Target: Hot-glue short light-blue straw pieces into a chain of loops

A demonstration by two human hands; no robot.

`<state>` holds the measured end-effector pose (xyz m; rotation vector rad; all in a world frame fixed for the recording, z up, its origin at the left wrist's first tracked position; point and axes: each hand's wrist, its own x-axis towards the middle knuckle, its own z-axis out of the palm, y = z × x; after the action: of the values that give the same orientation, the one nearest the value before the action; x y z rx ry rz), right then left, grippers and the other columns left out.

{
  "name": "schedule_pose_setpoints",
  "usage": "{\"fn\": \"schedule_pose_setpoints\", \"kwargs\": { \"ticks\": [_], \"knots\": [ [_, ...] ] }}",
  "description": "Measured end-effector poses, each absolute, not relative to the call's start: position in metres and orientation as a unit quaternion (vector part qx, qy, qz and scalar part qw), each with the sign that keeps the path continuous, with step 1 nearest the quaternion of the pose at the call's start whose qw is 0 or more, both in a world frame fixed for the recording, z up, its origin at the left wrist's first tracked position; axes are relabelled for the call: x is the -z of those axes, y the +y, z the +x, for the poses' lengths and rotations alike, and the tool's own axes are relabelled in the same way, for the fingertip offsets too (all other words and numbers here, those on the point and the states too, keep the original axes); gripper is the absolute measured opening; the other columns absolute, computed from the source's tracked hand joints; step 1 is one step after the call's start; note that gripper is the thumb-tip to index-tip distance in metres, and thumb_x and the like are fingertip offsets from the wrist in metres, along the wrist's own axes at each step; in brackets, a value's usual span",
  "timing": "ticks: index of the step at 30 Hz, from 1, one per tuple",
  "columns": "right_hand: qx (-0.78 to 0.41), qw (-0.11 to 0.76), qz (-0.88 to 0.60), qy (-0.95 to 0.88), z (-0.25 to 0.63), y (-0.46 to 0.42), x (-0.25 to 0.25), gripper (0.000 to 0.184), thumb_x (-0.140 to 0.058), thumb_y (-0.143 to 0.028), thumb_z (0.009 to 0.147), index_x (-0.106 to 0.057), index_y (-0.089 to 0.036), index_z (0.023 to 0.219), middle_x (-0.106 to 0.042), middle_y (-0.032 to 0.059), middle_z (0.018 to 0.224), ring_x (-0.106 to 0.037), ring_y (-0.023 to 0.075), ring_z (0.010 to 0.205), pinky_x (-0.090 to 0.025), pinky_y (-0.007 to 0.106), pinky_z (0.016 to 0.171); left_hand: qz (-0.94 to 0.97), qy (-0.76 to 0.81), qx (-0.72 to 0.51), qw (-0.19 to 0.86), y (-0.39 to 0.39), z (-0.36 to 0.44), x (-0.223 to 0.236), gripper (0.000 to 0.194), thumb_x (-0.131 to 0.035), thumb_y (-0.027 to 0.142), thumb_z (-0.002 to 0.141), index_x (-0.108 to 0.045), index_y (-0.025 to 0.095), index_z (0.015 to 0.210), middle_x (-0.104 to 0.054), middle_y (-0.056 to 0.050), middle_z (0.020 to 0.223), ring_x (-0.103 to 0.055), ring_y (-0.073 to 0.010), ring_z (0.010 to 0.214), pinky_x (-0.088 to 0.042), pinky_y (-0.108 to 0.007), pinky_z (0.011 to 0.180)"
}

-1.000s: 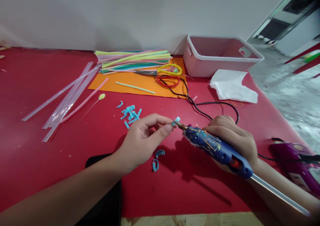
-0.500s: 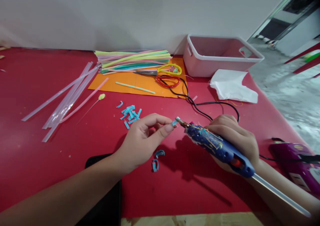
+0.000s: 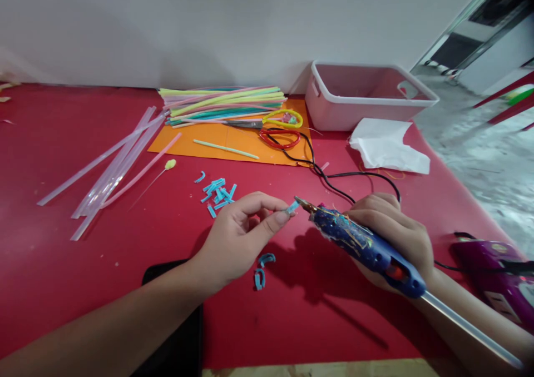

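Between the thumb and finger of my left hand is a short blue strip piece. My right hand grips a blue hot glue gun, smeared with dried glue, its metal nozzle right at the strip's far end; I cannot tell if they touch. A clear glue stick sticks out of the gun's rear. Behind my left hand lies a pile of cut blue pieces. Two curled blue pieces rest on the red table nearer to me.
Scissors and a bundle of coloured stems lie on orange card. A pink bin, white paper and black cord are behind the gun. Clear sticks lie left; a purple device right.
The glue gun and blue strip stay nearly in place, nozzle still at the strip's end. The whole view has shifted slightly.
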<state>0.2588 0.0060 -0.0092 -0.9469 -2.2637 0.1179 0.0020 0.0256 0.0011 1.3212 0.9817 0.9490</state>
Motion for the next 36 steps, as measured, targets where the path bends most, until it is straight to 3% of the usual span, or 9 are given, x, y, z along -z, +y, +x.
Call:
{"fn": "schedule_pose_setpoints", "kwargs": {
  "ticks": [8, 26, 36],
  "knots": [
    [-0.047, 0.334, -0.366, -0.867, 0.2580, 0.0056, 0.0090, 0.018, -0.060, -0.019, 0.088, -0.058, -0.017, 0.106, -0.061, 0.0060, 0.080, -0.058, 0.0189, 0.071, -0.042, 0.042, 0.075, 0.569, 0.419, -0.411, 0.577, 0.0251, 0.0024, -0.0008, 0.016, -0.066, 0.033, 0.087, -0.069, 0.018, 0.082, -0.060, -0.001, 0.073, -0.051, -0.0129, 0.068, -0.037, -0.023, 0.054],
    [-0.039, 0.343, -0.383, -0.857, 0.2552, 0.0057, 0.0100, 0.016, -0.059, -0.028, 0.087, -0.060, -0.020, 0.101, -0.061, 0.0033, 0.077, -0.058, 0.0180, 0.067, -0.041, 0.040, 0.073, 0.567, 0.423, -0.409, 0.577, 0.0249, 0.0025, -0.0043, 0.017, -0.068, 0.033, 0.086, -0.068, 0.018, 0.079, -0.060, 0.000, 0.072, -0.050, -0.0121, 0.066, -0.039, -0.023, 0.055],
    [-0.015, 0.370, -0.398, -0.839, 0.2554, 0.0030, 0.0062, 0.015, -0.063, -0.020, 0.084, -0.059, -0.020, 0.099, -0.061, 0.0021, 0.076, -0.058, 0.0171, 0.066, -0.041, 0.039, 0.073, 0.535, 0.431, -0.420, 0.593, 0.0244, 0.0032, -0.0019, 0.014, -0.071, 0.031, 0.083, -0.068, 0.017, 0.082, -0.061, 0.000, 0.073, -0.051, -0.0114, 0.066, -0.040, -0.021, 0.056]
  ]
}}
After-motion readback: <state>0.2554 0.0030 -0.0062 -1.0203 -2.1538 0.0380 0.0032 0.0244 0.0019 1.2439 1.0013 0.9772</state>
